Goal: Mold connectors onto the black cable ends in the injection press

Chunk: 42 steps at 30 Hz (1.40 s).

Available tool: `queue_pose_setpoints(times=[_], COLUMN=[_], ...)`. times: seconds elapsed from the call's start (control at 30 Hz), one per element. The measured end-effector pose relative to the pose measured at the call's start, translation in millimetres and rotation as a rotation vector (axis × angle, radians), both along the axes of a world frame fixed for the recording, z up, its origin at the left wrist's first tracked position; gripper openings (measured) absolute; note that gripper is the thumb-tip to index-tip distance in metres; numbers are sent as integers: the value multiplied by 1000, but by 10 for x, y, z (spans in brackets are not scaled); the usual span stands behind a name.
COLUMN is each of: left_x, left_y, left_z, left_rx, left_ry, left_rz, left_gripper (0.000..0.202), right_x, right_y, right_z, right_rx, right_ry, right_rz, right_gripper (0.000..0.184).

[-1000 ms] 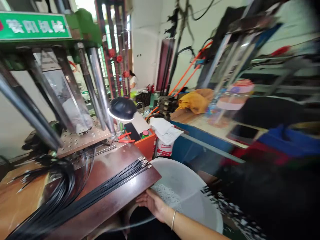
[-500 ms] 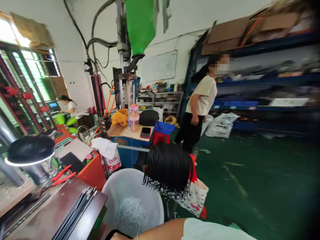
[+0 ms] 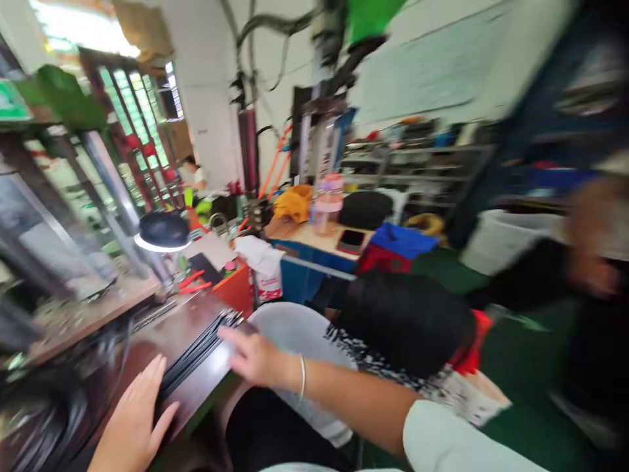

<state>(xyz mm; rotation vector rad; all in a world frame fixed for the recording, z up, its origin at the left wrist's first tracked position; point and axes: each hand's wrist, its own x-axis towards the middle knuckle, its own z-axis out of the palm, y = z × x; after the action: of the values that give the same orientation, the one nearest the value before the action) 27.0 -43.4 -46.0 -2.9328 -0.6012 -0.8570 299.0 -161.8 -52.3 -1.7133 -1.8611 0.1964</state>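
My left hand (image 3: 133,419) lies flat with fingers stretched out on the dark wooden board (image 3: 196,387), beside a bundle of black cables (image 3: 199,347). My right hand (image 3: 248,357), with a bracelet at the wrist, reaches across to the near end of those cables at the board's corner; its fingers are smeared by motion. The cables run down and left into a dark coil (image 3: 44,419).
A white bucket (image 3: 295,328) stands right of the board. A person's dark-haired head (image 3: 407,321) is close beyond my right arm. A lit lamp (image 3: 162,233), red pliers (image 3: 194,283), a press machine (image 3: 63,196) and a cluttered blue table (image 3: 319,252) lie behind.
The view swung back left and down toward the board. Both my hands have come onto the board at the cables; half a second ago only my right arm showed at the bottom edge.
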Motion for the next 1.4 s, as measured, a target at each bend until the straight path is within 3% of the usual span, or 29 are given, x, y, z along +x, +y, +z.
queue_pose_setpoints(times=[0.07, 0.17, 0.33, 0.53, 0.7, 0.93, 1.03, 1.13, 1.27, 1.4], left_x=[-99, -22, 235, 316, 264, 223, 150, 55, 47, 158], left_y=[-79, -120, -105, -77, -23, 39, 64, 90, 129, 253], left_z=[-61, -85, -27, 11, -65, -105, -58, 46, 275, 464], left_rx=[29, -2, -68, -73, 18, -15, -129, -222, -372, -606], left_ry=[138, 291, 412, 454, 406, 273, 194, 207, 357, 539], left_rz=[108, 226, 314, 199, 159, 138, 165, 310, 426, 421], left_gripper=[64, 57, 51, 50, 50, 49, 36, 30, 23, 22], right_x=[177, 298, 47, -442, -542, -180, 7, 136, 221, 248], right_y=[360, 911, 1551, 2223, 2443, 2196, 1900, 1481, 952, 763], right_z=[324, 478, 409, 354, 332, 338, 351, 268, -2, -221], right_rx=[-94, -125, -66, 26, 60, 66, 93, 223, 346, 431], right_ry=[-212, -305, -434, -592, -654, -635, -555, -138, 561, 900], right_rz=[-173, -59, 287, 451, 508, 602, 517, 341, 85, -150], right_gripper=[52, 34, 23, 25, 22, 15, 15, 22, 19, 15])
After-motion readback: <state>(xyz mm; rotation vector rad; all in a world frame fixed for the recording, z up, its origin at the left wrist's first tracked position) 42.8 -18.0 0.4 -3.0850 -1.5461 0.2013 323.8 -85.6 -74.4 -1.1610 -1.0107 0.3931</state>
